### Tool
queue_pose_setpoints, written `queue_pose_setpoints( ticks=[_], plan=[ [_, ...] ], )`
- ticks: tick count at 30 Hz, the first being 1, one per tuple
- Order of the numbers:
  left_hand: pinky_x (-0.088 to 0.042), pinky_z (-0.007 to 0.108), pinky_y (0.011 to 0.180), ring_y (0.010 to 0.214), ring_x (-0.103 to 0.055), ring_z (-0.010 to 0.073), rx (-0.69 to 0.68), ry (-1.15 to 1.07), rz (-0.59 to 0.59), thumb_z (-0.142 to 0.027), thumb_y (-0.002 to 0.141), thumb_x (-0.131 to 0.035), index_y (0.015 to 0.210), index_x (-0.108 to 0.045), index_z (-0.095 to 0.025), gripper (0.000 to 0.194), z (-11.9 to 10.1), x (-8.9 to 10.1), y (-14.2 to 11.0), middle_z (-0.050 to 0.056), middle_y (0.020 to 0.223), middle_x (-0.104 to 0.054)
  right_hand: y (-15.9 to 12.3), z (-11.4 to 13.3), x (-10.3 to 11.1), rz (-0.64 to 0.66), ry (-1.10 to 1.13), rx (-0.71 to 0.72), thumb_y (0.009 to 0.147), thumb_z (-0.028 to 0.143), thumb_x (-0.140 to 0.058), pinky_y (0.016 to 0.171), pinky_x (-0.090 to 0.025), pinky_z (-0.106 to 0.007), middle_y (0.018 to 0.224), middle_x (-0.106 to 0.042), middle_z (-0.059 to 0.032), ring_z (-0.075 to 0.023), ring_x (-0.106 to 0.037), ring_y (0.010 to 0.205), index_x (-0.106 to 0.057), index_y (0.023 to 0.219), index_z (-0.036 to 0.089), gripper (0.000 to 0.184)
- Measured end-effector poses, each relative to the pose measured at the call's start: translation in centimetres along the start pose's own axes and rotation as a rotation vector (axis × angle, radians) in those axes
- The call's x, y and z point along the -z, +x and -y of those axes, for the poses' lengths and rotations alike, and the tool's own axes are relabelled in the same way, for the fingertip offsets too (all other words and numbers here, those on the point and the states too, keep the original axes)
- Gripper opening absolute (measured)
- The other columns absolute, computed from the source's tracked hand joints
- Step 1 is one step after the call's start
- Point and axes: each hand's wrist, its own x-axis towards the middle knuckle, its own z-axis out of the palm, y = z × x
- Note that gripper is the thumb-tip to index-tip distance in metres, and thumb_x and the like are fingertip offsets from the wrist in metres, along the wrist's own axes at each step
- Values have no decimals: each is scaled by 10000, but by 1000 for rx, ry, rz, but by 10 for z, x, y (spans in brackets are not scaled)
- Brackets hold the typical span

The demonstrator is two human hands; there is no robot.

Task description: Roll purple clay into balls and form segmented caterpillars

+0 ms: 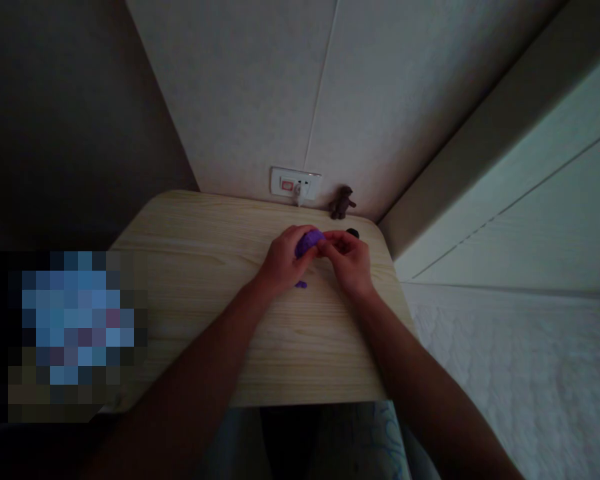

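Observation:
A purple lump that looks like modelling clay [310, 243] is held above the wooden table. My left hand [286, 257] wraps round it from the left. From the other side, my right hand [349, 261] pinches its right edge between thumb and fingers. Small purple clay bits [301, 285] lie on the tabletop just below my left hand. Behind my right hand is a dark round thing [353, 233], partly hidden by the fingers.
A small brown bear-like figure [343, 202] stands at the table's back edge. A wall socket [296, 183] with a plug in it is beside it. The wooden table [200, 233] meets the wall; a white quilted surface [520, 373] lies to the right. A blurred-out patch covers the left.

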Motion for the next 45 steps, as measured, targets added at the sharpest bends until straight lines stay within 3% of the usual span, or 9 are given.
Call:
queue_pose_setpoints(
  ticks=[6, 12, 17, 23, 28, 32, 40, 45],
  plan=[
    [-523, 357, 1030, 1125, -687, 238, -43, 68, 68, -293, 956, -599, 1214, -659, -158, 298, 1, 4, 0, 123, 1221, -745, 3, -2, 1, 39, -15, -3, 755, 583, -843, 718, -616, -341, 796, -749, -22, -164, -687, 698, -746, 927, 211, 421],
    [-516, 326, 895, 953, -678, 218, -46, 119, 124, -297, 979, -540, 1079, -667, -175, 203, 0, 8, 0, 94, 1048, -745, 4, -1, 2, 97, -38, 30, 784, 622, -820, 717, -605, -325, 784, -729, -14, -151, -660, 690, -722, 931, 220, 440],
    [-499, 304, 803, 827, -649, 194, 37, 71, 102, -336, 986, -522, 1032, -660, -192, 204, 0, 7, 0, 54, 919, -729, 2, -2, 1, 111, -107, 99, 866, 596, -760, 708, -590, -315, 840, -729, -23, -156, -664, 728, -710, 1005, 226, 398],
    [-478, 251, 667, 733, -628, 147, 184, -141, 38, -390, 982, -524, 1069, -690, -209, 261, 3, 6, 2, 22, 899, -730, -2, 1, 4, 113, -309, 282, 912, 488, -756, 867, -632, -376, 1130, -757, -80, -203, -728, 950, -743, 1226, 264, 387],
    [-399, 220, 486, 511, -512, 100, 285, -375, 56, -445, 923, -623, 998, -683, -202, 261, 5, 4, 2, -29, 661, -614, -2, 9, 6, 87, -491, 330, 910, 444, -737, 792, -631, -379, 966, -798, -73, -203, -722, 809, -791, 1110, 235, 295],
    [-373, 216, 410, 442, -478, 81, 344, -514, 76, -447, 848, -706, 925, -687, -190, 269, -1, 4, 4, -30, 642, -609, -5, 13, 3, 48, -534, 335, 846, 390, -760, 669, -601, -326, 823, -785, -45, -175, -680, 676, -798, 991, 218, 229],
    [-393, 203, 384, 413, -500, 78, 355, -521, 53, -377, 865, -673, 857, -661, -187, 190, -2, 2, 5, -37, 612, -599, -12, 16, -7, -9, -555, 330, 856, 388, -741, 636, -567, -311, 753, -768, -35, -167, -674, 626, -783, 880, 221, 174],
    [-405, 205, 377, 411, -511, 84, 357, -517, 42, -361, 853, -672, 839, -655, -189, 174, -2, 2, 5, -38, 611, -593, -13, 13, -7, -9, -489, 222, 847, 403, -751, 618, -566, -301, 735, -768, -27, -174, -698, 634, -763, 870, 223, 182]
  ],
)
